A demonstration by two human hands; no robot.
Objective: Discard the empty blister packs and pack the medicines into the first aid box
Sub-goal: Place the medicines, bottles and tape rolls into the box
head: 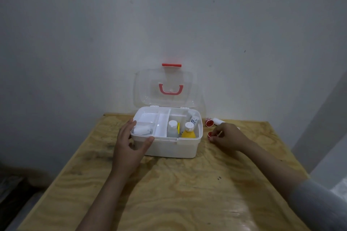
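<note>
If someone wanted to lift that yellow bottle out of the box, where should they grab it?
Probably by the white cap and neck, coming straight down from above. The yellow bottle stands upright in the box, with its body hemmed in by the box wall and a clear bottle beside it.

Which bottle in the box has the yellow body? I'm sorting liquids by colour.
The yellow bottle at the front right of the first aid box. The clear bottle beside it, on its left, has a see-through body.

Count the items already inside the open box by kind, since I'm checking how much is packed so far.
In the first aid box:
Bottles: 2, a clear bottle and a yellow bottle
Tubes: 1, a white tube
White rolls: 1, a white roll in the tray
Total: 4
</note>
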